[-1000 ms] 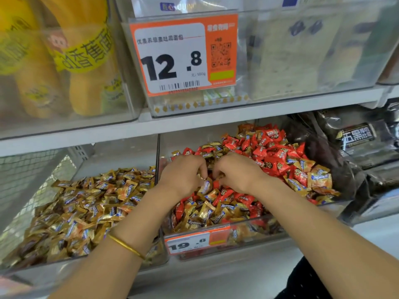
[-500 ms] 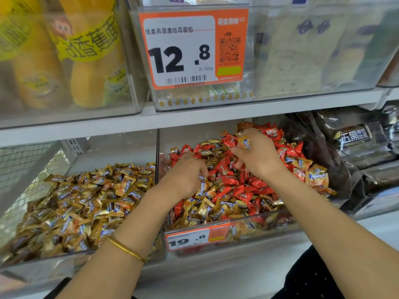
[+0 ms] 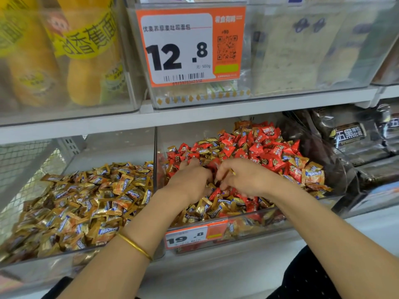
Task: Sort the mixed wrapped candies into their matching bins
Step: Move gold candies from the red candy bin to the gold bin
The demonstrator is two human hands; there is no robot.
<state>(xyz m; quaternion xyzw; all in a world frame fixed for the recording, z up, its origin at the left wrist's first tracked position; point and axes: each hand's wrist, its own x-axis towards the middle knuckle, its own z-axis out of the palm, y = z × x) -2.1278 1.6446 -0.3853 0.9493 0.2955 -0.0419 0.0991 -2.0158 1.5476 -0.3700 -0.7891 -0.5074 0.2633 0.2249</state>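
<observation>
- The white shelf board runs across my feed, with clear bins above it and below it.
- Below on the left I see the left bin, filled across its floor with gold-wrapped candies, all one kind as far as I can make out.
- Just beside it, sharing a clear divider, sits the middle bin. Red-wrapped candies are heaped toward its back, and stray gold pieces are mixed in along the front and right edge.
- Above left, an upper bin holds yellow packets, blurred in my view.
- To the right of the middle bin lie dark bread packets.
- The orange 12.8 price tag hangs on the upper centre bin. A smaller 19.8 price tag is on the front wall of the middle bin.
- The left hand is in the middle bin, knuckles up, fingers curled down into the pile. I cannot tell whether they hold anything.
- The right hand is close beside it, almost touching it, fingers bent into the candies. Its thumb and forefinger appear to pinch a gold-wrapped piece.
- A gold bangle circles the left wrist, above the bin's front edge.
</observation>
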